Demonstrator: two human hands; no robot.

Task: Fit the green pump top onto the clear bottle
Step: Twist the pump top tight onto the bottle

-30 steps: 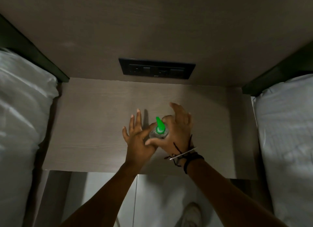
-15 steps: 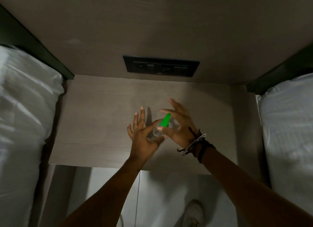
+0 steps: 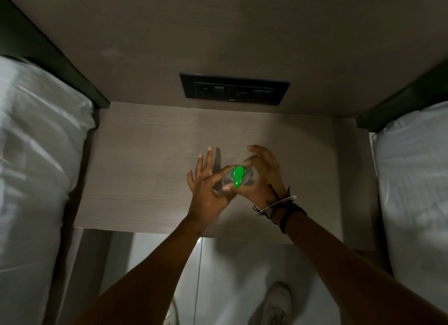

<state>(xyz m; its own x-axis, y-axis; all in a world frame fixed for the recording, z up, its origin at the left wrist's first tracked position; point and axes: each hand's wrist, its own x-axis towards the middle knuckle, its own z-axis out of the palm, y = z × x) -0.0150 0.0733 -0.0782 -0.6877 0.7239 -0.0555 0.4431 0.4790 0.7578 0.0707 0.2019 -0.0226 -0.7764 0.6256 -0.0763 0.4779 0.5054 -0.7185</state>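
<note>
The clear bottle stands on the wooden nightstand, seen from above between both hands. The green pump top sits on the bottle's mouth, its nozzle pointing toward me. My left hand presses its thumb and palm against the bottle's left side, the fingers spread and pointing away. My right hand curls around the pump top and the bottle's right side, thumb and fingertips on the green part. The bottle's lower body is hidden by the hands.
A black socket panel is set in the wall behind the nightstand. White bedding lies at the left and more white bedding at the right. Below the nightstand's front edge are the floor and a white shoe.
The green nozzle has swung round from pointing away to pointing toward me. My right hand turned with it; my left hand stayed against the bottle.
</note>
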